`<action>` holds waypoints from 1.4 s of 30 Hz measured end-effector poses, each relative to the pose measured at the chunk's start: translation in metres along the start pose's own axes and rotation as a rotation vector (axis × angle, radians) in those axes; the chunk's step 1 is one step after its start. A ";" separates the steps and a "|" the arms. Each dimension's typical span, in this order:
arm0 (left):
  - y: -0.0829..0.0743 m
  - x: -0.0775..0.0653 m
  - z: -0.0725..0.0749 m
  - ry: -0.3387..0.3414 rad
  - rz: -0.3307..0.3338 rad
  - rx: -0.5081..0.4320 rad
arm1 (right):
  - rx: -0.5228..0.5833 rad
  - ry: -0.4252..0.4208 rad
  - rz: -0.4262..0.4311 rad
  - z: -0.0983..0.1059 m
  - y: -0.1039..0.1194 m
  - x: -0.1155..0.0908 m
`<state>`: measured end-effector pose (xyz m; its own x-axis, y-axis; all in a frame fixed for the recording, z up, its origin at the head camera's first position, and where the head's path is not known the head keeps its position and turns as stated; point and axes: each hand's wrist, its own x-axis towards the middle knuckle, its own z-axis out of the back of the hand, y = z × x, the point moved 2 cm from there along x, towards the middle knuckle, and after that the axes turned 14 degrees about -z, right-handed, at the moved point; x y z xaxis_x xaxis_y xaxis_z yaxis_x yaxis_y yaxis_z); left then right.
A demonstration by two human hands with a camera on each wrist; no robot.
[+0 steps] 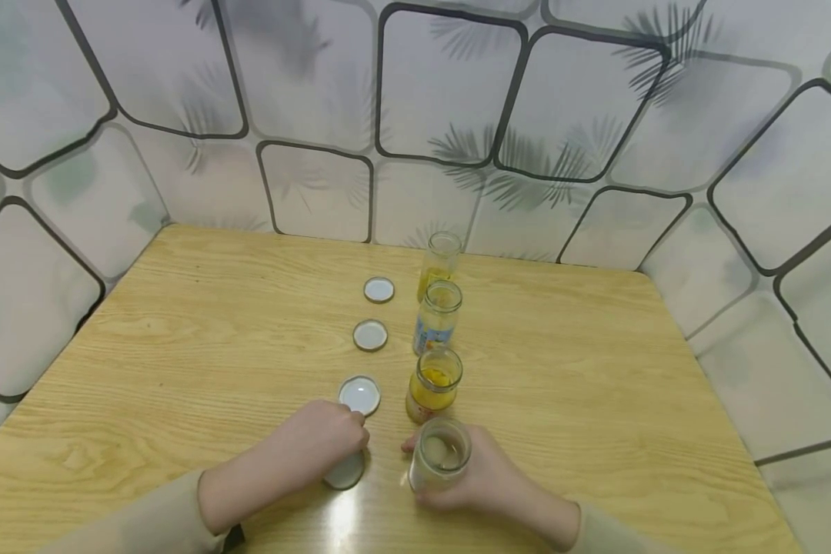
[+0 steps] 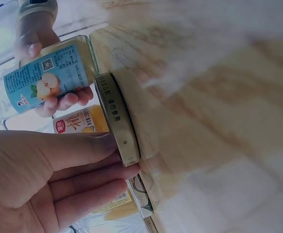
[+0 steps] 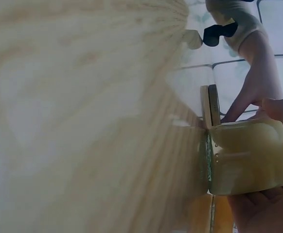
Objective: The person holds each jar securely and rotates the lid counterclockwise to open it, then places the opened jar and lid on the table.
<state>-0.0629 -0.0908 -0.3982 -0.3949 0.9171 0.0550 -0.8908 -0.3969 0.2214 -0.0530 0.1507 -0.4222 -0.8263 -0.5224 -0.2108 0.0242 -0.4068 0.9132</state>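
My left hand [image 1: 322, 438] is over the lid [image 1: 347, 471] nearest me. In the left wrist view, thumb and fingertips pinch the rim of this lid [image 2: 116, 116], which lies at the tabletop. My right hand [image 1: 474, 475] grips an uncapped glass jar [image 1: 440, 454] of pale contents, fingers and thumb around its side. A blue label [image 2: 46, 80] with a fruit picture shows on that jar. Seen from the right wrist, the base of the pale jar [image 3: 251, 158] is right at the table surface. Just behind it stands an uncapped jar of yellow fruit [image 1: 432, 388].
Farther back in the same row are a blue-labelled jar [image 1: 438, 315] and a tall jar with yellow contents [image 1: 438, 269], both uncapped. Left of the jars, three white-lined lids lie in line: a near one [image 1: 360, 395], a middle one [image 1: 370, 335] and a far one [image 1: 378, 289]. A patterned curtain [image 1: 318, 192] borders the wooden table [image 1: 595, 385].
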 end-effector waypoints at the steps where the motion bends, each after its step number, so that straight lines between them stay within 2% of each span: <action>1: 0.000 0.000 0.001 0.000 0.001 -0.004 | -0.001 -0.002 -0.002 0.000 -0.001 0.000; 22: -0.002 -0.001 0.003 0.015 0.012 -0.033 | 0.009 -0.070 -0.025 -0.007 0.000 -0.007; 32: -0.001 0.000 0.004 0.018 0.010 -0.017 | -0.012 -0.118 -0.113 -0.010 -0.001 -0.009; 39: -0.001 0.000 0.004 0.019 0.009 -0.019 | -0.024 -0.141 -0.093 -0.012 0.000 -0.009; 42: -0.001 0.001 0.004 0.017 0.010 -0.014 | -0.021 -0.153 -0.113 -0.013 0.000 -0.009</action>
<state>-0.0617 -0.0898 -0.3939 -0.4072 0.9125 0.0400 -0.8900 -0.4063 0.2070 -0.0382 0.1457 -0.4243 -0.9001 -0.3534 -0.2549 -0.0632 -0.4728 0.8789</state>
